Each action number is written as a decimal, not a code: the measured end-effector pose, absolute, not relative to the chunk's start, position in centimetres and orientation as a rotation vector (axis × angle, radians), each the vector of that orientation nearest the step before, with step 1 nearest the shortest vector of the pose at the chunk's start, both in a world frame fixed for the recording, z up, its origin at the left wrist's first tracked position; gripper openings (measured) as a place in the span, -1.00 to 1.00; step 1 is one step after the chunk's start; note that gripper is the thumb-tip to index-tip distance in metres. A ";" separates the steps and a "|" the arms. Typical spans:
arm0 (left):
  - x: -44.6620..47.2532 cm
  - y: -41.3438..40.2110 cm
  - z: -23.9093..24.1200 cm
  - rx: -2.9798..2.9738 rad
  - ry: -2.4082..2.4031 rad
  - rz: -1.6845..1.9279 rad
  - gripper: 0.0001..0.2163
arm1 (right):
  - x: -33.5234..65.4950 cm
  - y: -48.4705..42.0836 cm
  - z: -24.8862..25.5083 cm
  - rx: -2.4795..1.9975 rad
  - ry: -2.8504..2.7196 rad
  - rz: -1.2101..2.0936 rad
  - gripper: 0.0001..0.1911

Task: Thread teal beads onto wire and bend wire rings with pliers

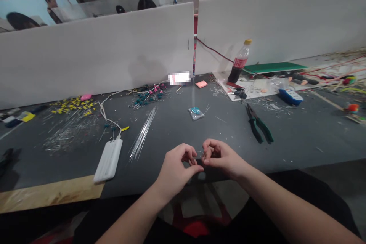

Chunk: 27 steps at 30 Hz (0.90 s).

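My left hand [177,167] and my right hand [220,157] meet over the near edge of the dark table [300,137]. Both have their fingers curled in a pinch, and a thin wire piece [199,156] runs between the fingertips. It is too small to make out further. A bundle of straight thin wires [143,133] lies just left of my left hand. A small clear bag with blue parts [196,113] lies ahead of my hands.
A white power bank [108,159] with its cable lies at the left. Green-handled pliers [259,124] lie to the right. Yellow parts [74,105], teal parts [147,97], a cola bottle [239,63] and white partitions [97,53] stand farther back.
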<state>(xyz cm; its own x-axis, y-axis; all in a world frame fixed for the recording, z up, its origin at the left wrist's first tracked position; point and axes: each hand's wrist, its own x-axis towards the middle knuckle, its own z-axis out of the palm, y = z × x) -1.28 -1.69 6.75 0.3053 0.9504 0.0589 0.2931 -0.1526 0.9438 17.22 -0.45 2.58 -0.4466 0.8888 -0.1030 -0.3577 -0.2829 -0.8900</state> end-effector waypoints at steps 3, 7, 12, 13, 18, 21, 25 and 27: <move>-1.2 -1.9 6.5 1.761 1.182 0.910 -0.72 | 17.3 -0.5 3.0 -0.868 -1.161 1.772 -0.71; -1.1 -2.4 6.0 2.004 1.194 0.943 -0.76 | 17.2 -0.7 3.6 -1.027 -1.265 1.623 -0.82; -1.0 -2.3 5.6 2.137 1.133 0.933 -0.78 | 16.9 -0.9 3.4 -1.163 -1.270 1.516 -0.75; -1.0 -2.2 5.6 2.108 1.126 0.933 -0.78 | 16.9 -0.9 3.3 -1.128 -1.180 1.586 -0.74; -1.2 -1.8 6.2 1.880 1.049 0.904 -0.82 | 16.9 -0.7 2.6 -0.776 -0.731 2.072 -0.75; -1.5 -1.7 6.4 1.878 0.985 0.921 -0.85 | 17.1 -0.5 2.4 -0.739 -0.727 2.155 -0.74; -1.6 -1.9 6.7 1.953 0.970 0.940 -0.86 | 17.2 -0.5 2.6 -0.723 -0.733 2.194 -0.77; -1.5 -2.1 6.8 1.975 0.996 0.926 -0.83 | 17.2 -0.5 2.7 -0.731 -0.749 2.175 -0.79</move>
